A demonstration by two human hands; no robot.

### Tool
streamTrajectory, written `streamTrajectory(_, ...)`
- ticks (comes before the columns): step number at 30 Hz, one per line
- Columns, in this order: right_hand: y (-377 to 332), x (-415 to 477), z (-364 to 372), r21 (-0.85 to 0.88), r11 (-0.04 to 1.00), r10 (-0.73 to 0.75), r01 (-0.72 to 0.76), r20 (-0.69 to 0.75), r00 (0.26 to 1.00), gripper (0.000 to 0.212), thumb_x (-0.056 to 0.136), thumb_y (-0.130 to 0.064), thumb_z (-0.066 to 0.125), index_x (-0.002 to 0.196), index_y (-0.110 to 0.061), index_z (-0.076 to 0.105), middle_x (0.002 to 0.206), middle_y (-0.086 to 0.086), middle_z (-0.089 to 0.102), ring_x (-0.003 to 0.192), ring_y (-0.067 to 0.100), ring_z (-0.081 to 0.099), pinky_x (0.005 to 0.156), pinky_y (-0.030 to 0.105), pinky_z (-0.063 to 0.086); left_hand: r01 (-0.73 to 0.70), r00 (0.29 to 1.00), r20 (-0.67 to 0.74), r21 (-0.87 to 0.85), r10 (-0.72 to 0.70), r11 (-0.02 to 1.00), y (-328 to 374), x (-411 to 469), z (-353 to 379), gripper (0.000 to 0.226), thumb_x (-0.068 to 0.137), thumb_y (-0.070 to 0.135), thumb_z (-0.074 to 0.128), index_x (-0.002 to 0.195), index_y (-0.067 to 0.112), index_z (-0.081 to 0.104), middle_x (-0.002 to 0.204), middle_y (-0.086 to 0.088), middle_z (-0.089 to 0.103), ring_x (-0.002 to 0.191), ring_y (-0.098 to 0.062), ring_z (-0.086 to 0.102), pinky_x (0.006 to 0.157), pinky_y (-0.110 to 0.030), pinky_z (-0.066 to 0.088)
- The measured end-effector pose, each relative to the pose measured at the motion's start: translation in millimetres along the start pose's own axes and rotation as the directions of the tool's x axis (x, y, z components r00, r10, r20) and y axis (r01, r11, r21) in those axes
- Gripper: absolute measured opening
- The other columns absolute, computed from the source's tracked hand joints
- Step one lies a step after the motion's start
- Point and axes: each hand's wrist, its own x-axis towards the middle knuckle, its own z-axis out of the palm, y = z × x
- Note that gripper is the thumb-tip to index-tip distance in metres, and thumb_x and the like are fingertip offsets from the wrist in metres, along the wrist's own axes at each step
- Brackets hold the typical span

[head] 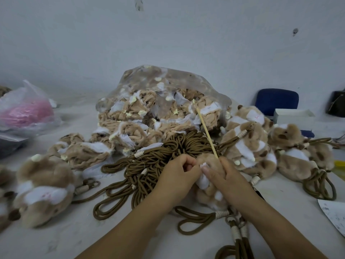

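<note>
Both hands were on it, mid-bench [74, 238], right at the near side of the cord heap: the left hand [178, 171] had its fingers [186, 161] curled in, pinching the white edge of the plush hamster [207, 160]; the right hand [225, 177] was wrapped round the toy's body and the thin wooden stick [206, 131] together, the stick's free end slanting up and away toward the clear bag of flat plush skins [158, 94]; the step in hand looked like working the stick inside the toy, to push a corner out or pack it; to do that well, I'd judge, the left pinch had to hold the opening taut while the right fed the stick in short pushes along its own line, gently, so the tip did not pierce the fur; a looped cord with a pale binding [196, 218] lay just by the right forearm and could have snagged a wrist; room was tight: the bundle of brown cords [168, 146] lay just beyond the knuckles, stuffed hamsters [248, 139] crowded the right, another stuffed one [43, 189] sat to the left; the freest bench was the near-left patch, between the left arm and that toy; a sheet of paper [334, 215] lay at the near right edge; a pink-filled bag [24, 113] sat far left, well apart
</note>
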Motion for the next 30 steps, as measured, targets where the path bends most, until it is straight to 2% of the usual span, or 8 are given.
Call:
streamTrajectory(5, 1, 3, -1, -0.081, 0.996, 0.047, -0.045, 0.023, 0.999, 0.027, 0.081, -0.049, 0.064, 0.092, -0.026, 0.057, 0.083, -0.007, 0.067, 0.073, -0.003, 0.061, 0.056, 0.011, 0.045, -0.056, 0.998, 0.021, 0.087, 0.054, 0.995, 2, -2, -1, 0.012, 0.087, 0.024, 0.064, 0.076, 0.029, 0.06, 0.061, 0.019, 0.053, 0.056, 0.002, 0.045, 0.051, -0.012, 0.039)
streamTrajectory(10, 3, 4, -5, -0.13, 0.986, 0.111, -0.107, 0.022, 0.994, 0.01, 0.083, -0.037, 0.063, 0.089, -0.035, 0.056, 0.085, -0.013, 0.064, 0.075, -0.014, 0.057, 0.06, 0.018, 0.043, -0.263, 0.964, 0.038, 0.285, 0.263, 0.922, 5, -6, 5, 0.013, 0.082, 0.018, 0.063, 0.074, 0.025, 0.055, 0.069, 0.009, 0.048, 0.061, 0.001, 0.045, 0.059, -0.012, 0.039)
streamTrajectory(13, 5, 4, -2, -0.144, 0.981, 0.124, -0.129, -0.04, 0.991, 0.015, 0.077, -0.04, 0.064, 0.086, -0.031, 0.055, 0.082, -0.01, 0.063, 0.073, -0.004, 0.059, 0.057, 0.022, 0.039, -0.243, 0.97, 0.086, 0.284, 0.228, 0.928, 3, -5, 8, 0.018, 0.08, 0.02, 0.063, 0.07, 0.03, 0.052, 0.066, 0.015, 0.049, 0.06, 0.002, 0.044, 0.057, -0.012, 0.038)
streamTrajectory(17, 7, 4, -6, 0.07, 0.978, 0.2, -0.195, -0.074, 0.977, 0.01, 0.083, -0.032, 0.065, 0.091, -0.028, 0.061, 0.075, -0.005, 0.071, 0.068, 0.005, 0.067, 0.054, 0.022, 0.051, -0.231, 0.967, 0.168, 0.268, 0.191, 0.935, -2, -4, 8, 0.012, 0.078, 0.041, 0.063, 0.081, 0.037, 0.053, 0.079, 0.023, 0.05, 0.067, 0.004, 0.045, 0.06, -0.011, 0.04)
streamTrajectory(19, 8, 3, -10, 0.182, 0.953, 0.249, -0.241, -0.023, 0.968, 0.012, 0.084, -0.03, 0.065, 0.095, -0.026, 0.065, 0.077, -0.003, 0.073, 0.071, 0.011, 0.07, 0.062, 0.029, 0.058, -0.252, 0.956, 0.228, 0.319, 0.184, 0.914, -4, -5, 9, 0.028, 0.071, 0.059, 0.06, 0.089, 0.04, 0.048, 0.091, 0.022, 0.043, 0.072, 0.004, 0.044, 0.063, -0.013, 0.041)
streamTrajectory(21, 9, 2, -12, 0.199, 0.949, 0.246, -0.245, 0.02, 0.969, 0.014, 0.085, -0.031, 0.065, 0.097, -0.025, 0.066, 0.082, -0.002, 0.074, 0.078, 0.014, 0.071, 0.072, 0.035, 0.059, -0.255, 0.954, 0.237, 0.319, 0.184, 0.913, -5, -5, 9, 0.03, 0.073, 0.058, 0.063, 0.091, 0.039, 0.047, 0.094, 0.02, 0.041, 0.075, 0.005, 0.044, 0.066, -0.013, 0.041)
streamTrajectory(24, 8, 1, -12, 0.198, 0.957, 0.208, -0.213, 0.046, 0.977, 0.016, 0.086, -0.034, 0.065, 0.097, -0.022, 0.064, 0.085, 0.002, 0.073, 0.079, 0.014, 0.07, 0.073, 0.035, 0.057, -0.245, 0.957, 0.226, 0.289, 0.183, 0.925, -7, -2, 3, 0.024, 0.081, 0.038, 0.073, 0.088, 0.035, 0.05, 0.092, 0.015, 0.044, 0.075, 0.006, 0.043, 0.069, -0.009, 0.039)
streamTrajectory(30, -4, -5, -8, 0.175, 0.979, 0.086, -0.1, 0.09, 0.992, 0.04, 0.071, -0.061, 0.06, 0.092, -0.028, 0.063, 0.083, -0.011, 0.072, 0.077, 0.003, 0.068, 0.062, 0.017, 0.051, -0.244, 0.965, 0.154, 0.241, 0.212, 0.939, -9, 2, -5, 0.025, 0.085, 0.03, 0.072, 0.08, 0.027, 0.048, 0.095, 0.009, 0.043, 0.079, 0.003, 0.043, 0.073, -0.01, 0.038)
